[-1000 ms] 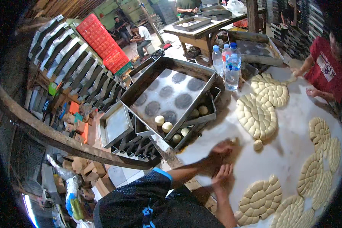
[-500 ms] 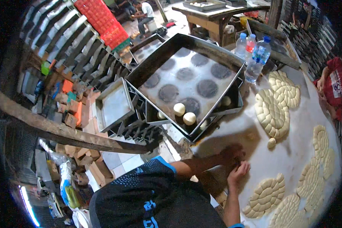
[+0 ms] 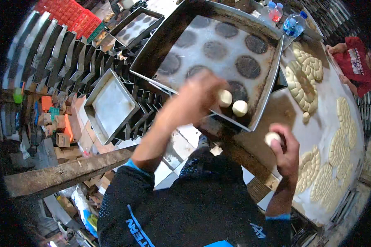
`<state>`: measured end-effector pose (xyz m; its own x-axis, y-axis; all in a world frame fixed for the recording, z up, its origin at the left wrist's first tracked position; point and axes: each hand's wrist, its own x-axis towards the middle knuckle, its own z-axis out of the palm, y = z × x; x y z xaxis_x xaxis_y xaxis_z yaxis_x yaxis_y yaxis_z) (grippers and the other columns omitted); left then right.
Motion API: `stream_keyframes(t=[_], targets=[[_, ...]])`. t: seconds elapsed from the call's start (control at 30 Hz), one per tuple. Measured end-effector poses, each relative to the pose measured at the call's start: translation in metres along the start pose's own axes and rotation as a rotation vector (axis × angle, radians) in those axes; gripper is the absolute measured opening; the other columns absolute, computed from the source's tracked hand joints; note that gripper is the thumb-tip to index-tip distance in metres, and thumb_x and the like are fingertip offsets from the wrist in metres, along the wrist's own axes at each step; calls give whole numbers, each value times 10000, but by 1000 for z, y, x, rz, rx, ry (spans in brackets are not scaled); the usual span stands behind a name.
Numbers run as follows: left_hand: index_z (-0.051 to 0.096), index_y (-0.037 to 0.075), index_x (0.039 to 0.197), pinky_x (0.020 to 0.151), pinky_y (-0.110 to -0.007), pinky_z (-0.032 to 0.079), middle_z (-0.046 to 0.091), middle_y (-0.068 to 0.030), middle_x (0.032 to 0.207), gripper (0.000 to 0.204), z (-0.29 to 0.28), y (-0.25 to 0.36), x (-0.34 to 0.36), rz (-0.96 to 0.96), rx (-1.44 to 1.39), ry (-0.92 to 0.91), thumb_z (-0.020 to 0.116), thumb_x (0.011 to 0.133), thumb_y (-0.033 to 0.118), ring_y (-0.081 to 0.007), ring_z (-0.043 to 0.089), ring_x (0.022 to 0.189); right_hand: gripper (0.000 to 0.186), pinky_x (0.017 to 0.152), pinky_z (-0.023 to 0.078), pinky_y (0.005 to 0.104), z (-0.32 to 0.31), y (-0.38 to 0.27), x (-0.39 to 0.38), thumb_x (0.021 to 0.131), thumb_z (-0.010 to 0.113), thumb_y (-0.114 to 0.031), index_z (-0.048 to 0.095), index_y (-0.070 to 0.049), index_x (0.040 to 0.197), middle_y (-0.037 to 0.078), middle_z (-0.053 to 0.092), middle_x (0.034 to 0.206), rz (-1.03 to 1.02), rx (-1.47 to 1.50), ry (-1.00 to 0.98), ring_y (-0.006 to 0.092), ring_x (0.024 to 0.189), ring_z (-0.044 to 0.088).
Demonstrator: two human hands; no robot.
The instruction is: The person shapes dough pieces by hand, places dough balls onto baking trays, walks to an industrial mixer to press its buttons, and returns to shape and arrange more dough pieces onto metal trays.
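Tray (image 3: 231,47), dough balls (image 3: 240,108) inside; ball (image 3: 271,138) in fingers (image 3: 291,142)

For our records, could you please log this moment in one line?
left hand: over metal tray, beside two dough balls; right hand: holding dough ball; sectioned dough: on table

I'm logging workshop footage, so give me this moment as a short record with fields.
Left hand: blurred, over the large metal tray; contact unclear
Right hand: gripping a pale dough ball
Tray contents: two dough balls visible
White table: grooved dough pieces
Table's far side: person in red shirt
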<state>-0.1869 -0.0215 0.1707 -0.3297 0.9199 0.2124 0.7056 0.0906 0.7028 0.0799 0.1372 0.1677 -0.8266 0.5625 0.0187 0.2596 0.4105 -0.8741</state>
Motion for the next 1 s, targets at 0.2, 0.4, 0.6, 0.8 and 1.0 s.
stream_keyframes(t=[0.2,0.4,0.6,0.8,1.0], targets=[[641,2,1065,848,-399,508,665,-182,1024,360,-36,-73,13,-162,290,-190,716,724,93,-352,635,978,258,910,469,415,108,-52,113,825,650,-148,610,6,1028,164,627,1030,-526,-100,-77,288,982,620],[587,5,1162,890,-438,477,602,-219,1119,527,-34,-36,0,-145,400,67,750,671,105,-414,576,1038,189,987,404,565,71,-22,61,797,676,-169,620,-13,887,154,631,963,-568,-237,174,338,949,611],[576,7,1125,857,-426,490,598,-170,1000,422,92,115,36,409,-303,-87,725,767,173,-333,613,947,134,682,478,343,-29,136,-89,835,620,-135,573,-19,789,117,575,745,67,-304,788,260,714,594],[638,15,1120,769,-397,536,643,-185,1002,453,353,132,92,212,-230,-754,751,788,302,-313,652,861,118,635,412,265,-131,301,-257,849,629,-136,583,-29,863,-1,514,732,385,-179,1480,119,680,479],[676,96,1034,759,-454,508,644,-140,990,207,522,175,151,267,147,-705,668,861,211,-340,607,885,142,624,419,305,-155,364,-338,840,652,-154,585,-31,863,36,541,734,819,-281,1550,158,670,489]])
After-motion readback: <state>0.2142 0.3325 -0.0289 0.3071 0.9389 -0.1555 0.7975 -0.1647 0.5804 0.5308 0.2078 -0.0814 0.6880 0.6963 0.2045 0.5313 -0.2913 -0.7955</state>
